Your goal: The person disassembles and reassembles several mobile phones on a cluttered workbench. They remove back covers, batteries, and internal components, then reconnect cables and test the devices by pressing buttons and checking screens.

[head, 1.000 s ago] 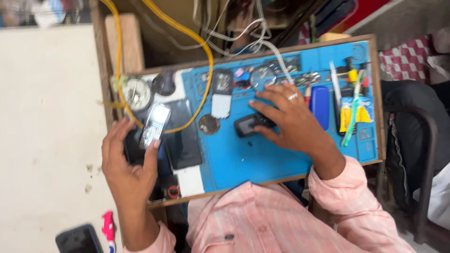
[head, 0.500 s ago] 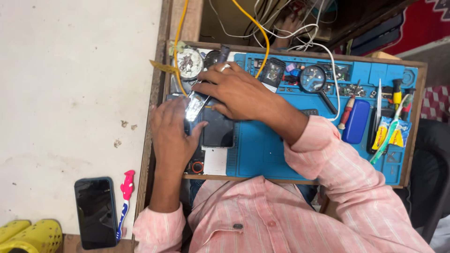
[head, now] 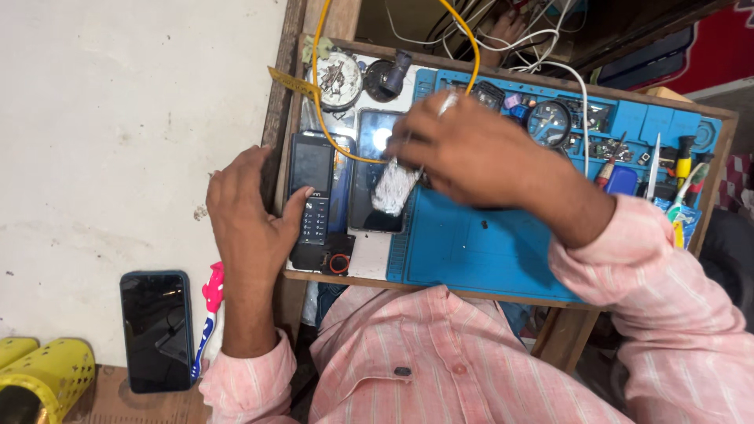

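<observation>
Just under the left hand (head: 250, 216), a black keypad phone (head: 312, 196) lies on the bench, the thumb touching its side, fingers loosely spread and gripping nothing. Beside it, the right hand (head: 471, 153) pinches a thin tool over a blurred silvery-white phone part (head: 393, 188), above the blue work mat (head: 487, 251).

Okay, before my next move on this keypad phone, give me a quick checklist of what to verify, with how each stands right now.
1. Left hand steadies the keypad phone: ok, thumb rests on its keys.
2. Right hand grips a tool: cannot tell, blurred.
3. Pale part under the right hand lies flat: cannot tell, blurred.
4. Yellow cable clear of the work: not ok, it loops across the smartphone.
5. Blue mat has bare room: ok.
</observation>
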